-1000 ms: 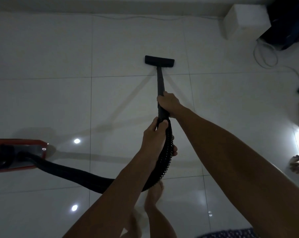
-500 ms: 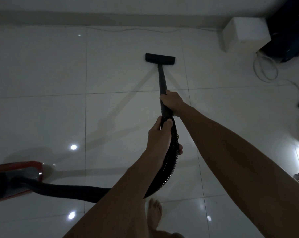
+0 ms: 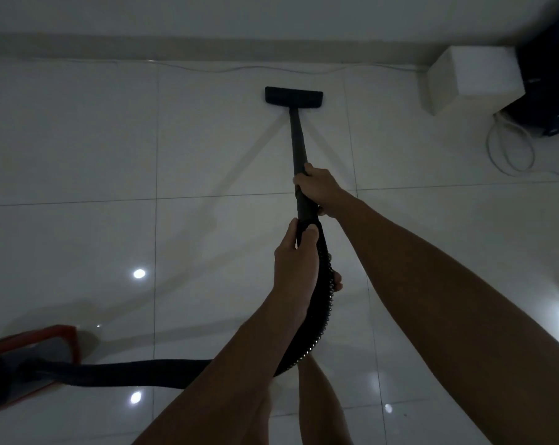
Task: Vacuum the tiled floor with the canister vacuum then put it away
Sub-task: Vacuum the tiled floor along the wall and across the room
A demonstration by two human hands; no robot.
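Observation:
A black floor nozzle lies flat on the white tiled floor, close to the far wall. Its black wand runs back toward me. My right hand grips the wand higher up, and my left hand grips the handle end where the ribbed black hose begins. The hose curves down and left across the floor to the red canister vacuum at the lower left edge, partly cut off by the frame.
A white box stands by the wall at the upper right, beside a dark object. A looped white cable lies on the tiles below them. A thin cord runs along the wall base. My bare leg shows below.
The nozzle and both hands have pushed forward toward the far wall. The canister sits lower and further left in the view.

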